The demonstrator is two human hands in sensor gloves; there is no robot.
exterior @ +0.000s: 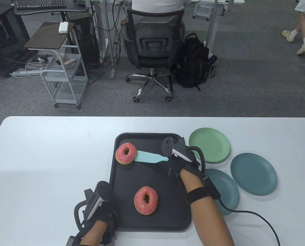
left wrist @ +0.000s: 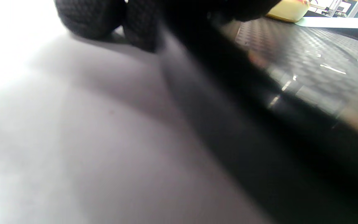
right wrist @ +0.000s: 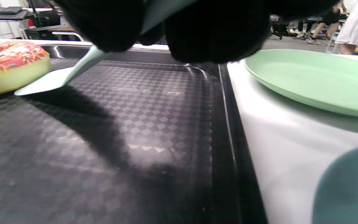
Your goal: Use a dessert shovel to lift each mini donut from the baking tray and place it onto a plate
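Shovel (exterior: pixel 150 156) gripped in my right hand (exterior: pixel 184 164), blade touching far donut (exterior: pixel 126 153) on tray (exterior: pixel 124 217), my left hand (exterior: pixel 101 212) at tray's near-left corner, its grip unclear.

Shovel (exterior: pixel 148 156) blade touching far donut (exterior: pixel 126 153)

Two gloved hands reach in from the near edge, each with a tracker strapped to its back. The right hand (exterior: pixel 179 160), forearm bare and banded at the wrist, stretches forward with its fingers (right wrist: pixel 216 34) curled around a thin handle. The left hand (exterior: pixel 105 217) sits lower and closer to the body, fingers (left wrist: pixel 92 18) bent downward with the tips resting on the tabletop (exterior: pixel 52 166); whether they grip anything is unclear.
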